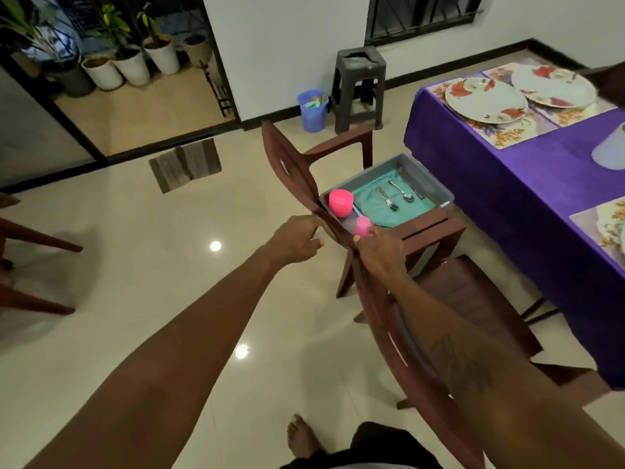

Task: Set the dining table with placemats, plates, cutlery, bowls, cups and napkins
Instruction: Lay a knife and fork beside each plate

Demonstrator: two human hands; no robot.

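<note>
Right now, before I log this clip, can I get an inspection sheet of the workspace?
Surface: table under a purple cloth; two plates on placemats at the far end, a pale cup and another setting cut off at the right edge.
Job's things: grey tray on a chair seat holds a teal cloth, cutlery and a pink cup.
Clutter: nothing seen.
Grippers: left hand grips the chair back; right hand holds a second pink cup.
Cables: nothing seen.
Surroundings: blue bin, dark stool, potted plants, doormat.
</note>
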